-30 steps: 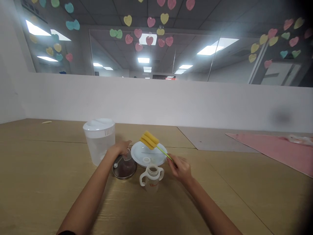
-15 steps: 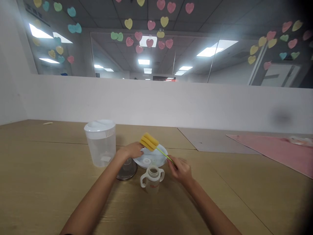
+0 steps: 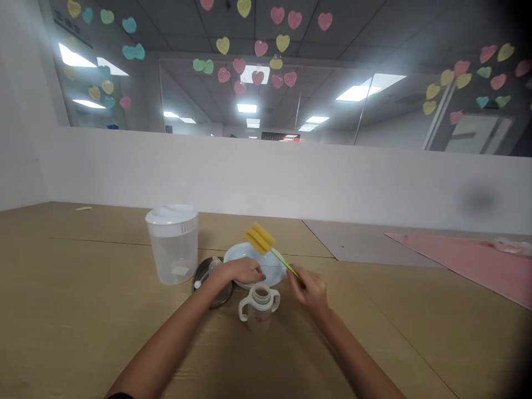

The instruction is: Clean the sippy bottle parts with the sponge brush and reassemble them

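In my right hand (image 3: pixel 310 288) is the green handle of a sponge brush (image 3: pixel 260 239). Its yellow sponge head is held up over the far side of a white bowl (image 3: pixel 274 271). My left hand (image 3: pixel 245 270) reaches into that bowl from the left, fingers bent down and together; what lies under them is hidden. Just in front of the bowl stands a clear baby bottle (image 3: pixel 260 317), upright and uncapped, with two white side handles. Left of it, partly behind my left forearm, a round metal tray (image 3: pixel 219 299) holds small clear and white parts (image 3: pixel 198 284).
A translucent bucket (image 3: pixel 172 249) with a white lid stands behind and left of the tray. A grey mat (image 3: pixel 357 238) and a pink cloth (image 3: pixel 457 252) lie at the right. A white wall (image 3: pixel 266 177) with windows above closes off the table's far side.
My left hand has moved right and down, from above the tray to inside the bowl, covering a white ring seen there. More of the tray's parts show. The brush has barely shifted.
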Motion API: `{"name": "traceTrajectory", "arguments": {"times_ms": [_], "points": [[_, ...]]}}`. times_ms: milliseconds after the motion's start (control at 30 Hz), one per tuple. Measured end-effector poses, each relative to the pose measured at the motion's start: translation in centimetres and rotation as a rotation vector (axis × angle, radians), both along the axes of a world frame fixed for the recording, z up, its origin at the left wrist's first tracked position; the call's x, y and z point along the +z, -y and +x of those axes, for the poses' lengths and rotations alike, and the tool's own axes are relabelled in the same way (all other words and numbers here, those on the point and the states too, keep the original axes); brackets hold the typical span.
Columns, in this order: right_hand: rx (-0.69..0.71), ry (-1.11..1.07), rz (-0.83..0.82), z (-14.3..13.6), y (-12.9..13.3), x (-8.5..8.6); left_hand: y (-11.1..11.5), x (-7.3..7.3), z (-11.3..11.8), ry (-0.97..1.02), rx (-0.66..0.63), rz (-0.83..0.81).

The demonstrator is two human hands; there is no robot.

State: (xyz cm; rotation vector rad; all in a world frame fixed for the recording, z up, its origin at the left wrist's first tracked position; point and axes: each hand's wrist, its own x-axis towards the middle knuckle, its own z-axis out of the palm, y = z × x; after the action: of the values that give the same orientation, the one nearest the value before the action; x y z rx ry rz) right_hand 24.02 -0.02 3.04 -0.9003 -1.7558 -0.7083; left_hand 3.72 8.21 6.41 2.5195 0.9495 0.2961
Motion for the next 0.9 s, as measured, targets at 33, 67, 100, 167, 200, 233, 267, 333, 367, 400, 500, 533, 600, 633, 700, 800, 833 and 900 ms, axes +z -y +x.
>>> {"name": "traceTrajectory", "arguments": {"times_ms": [33, 67, 100, 167, 200, 233, 267, 333, 367, 400, 500, 533, 600, 633, 700, 800, 833, 900], "points": [[-0.007, -0.048, -0.018, 0.0, 0.1, 0.1, -0.1, 0.3, -0.2, 0.023, 0.023, 0.011], [-0.017, -0.097, -0.039, -0.1, 0.1, 0.2, -0.1, 0.6, -0.4, 0.049, 0.044, 0.023], [-0.025, -0.143, -0.059, -0.1, 0.2, 0.3, -0.2, 0.9, -0.7, 0.08, 0.064, 0.037], [-0.029, -0.225, -0.09, -0.1, 0.2, 0.5, -0.2, 1.8, -1.3, 0.153, 0.1, 0.075], [-0.024, -0.256, -0.099, -0.1, 0.1, 0.6, -0.1, 2.4, -1.6, 0.187, 0.117, 0.097], [-0.018, -0.28, -0.108, -0.1, 0.1, 0.6, 0.0, 2.9, -1.9, 0.227, 0.137, 0.124], [-0.014, -0.297, -0.119, -0.1, 0.0, 0.6, 0.1, 3.4, -2.2, 0.278, 0.159, 0.155], [-0.013, -0.31, -0.136, -0.1, 0.0, 0.5, 0.5, 4.5, -2.8, 0.405, 0.206, 0.216], [-0.014, -0.306, -0.14, -0.1, -0.1, 0.5, 0.7, 4.9, -3.0, 0.47, 0.225, 0.238], [-0.016, -0.293, -0.14, -0.1, -0.1, 0.4, 0.8, 5.3, -3.2, 0.525, 0.236, 0.25], [-0.022, -0.203, -0.121, -0.2, -0.1, 0.2, 1.4, 6.1, -3.7, 0.597, 0.225, 0.228], [-0.027, -0.166, -0.103, -0.2, -0.1, 0.1, 1.5, 6.3, -3.9, 0.601, 0.221, 0.226], [-0.043, -0.101, -0.047, -0.2, -0.1, 0.0, 1.9, 6.7, -4.1, 0.593, 0.229, 0.252], [-0.055, -0.075, -0.013, -0.1, -0.2, 0.0, 2.1, 6.9, -4.2, 0.586, 0.239, 0.276], [-0.075, -0.032, 0.047, 0.0, -0.3, 0.0, 2.6, 7.3, -4.2, 0.573, 0.26, 0.322], [-0.088, 0.013, 0.099, 0.2, -0.5, -0.1, 3.3, 7.8, -4.3, 0.56, 0.269, 0.356], [-0.087, 0.019, 0.108, 0.2, -0.5, -0.1, 3.5, 7.9, -4.3, 0.552, 0.268, 0.361], [-0.086, 0.023, 0.112, 0.2, -0.6, -0.3, 3.8, 8.1, -4.2, 0.539, 0.267, 0.37]]}}
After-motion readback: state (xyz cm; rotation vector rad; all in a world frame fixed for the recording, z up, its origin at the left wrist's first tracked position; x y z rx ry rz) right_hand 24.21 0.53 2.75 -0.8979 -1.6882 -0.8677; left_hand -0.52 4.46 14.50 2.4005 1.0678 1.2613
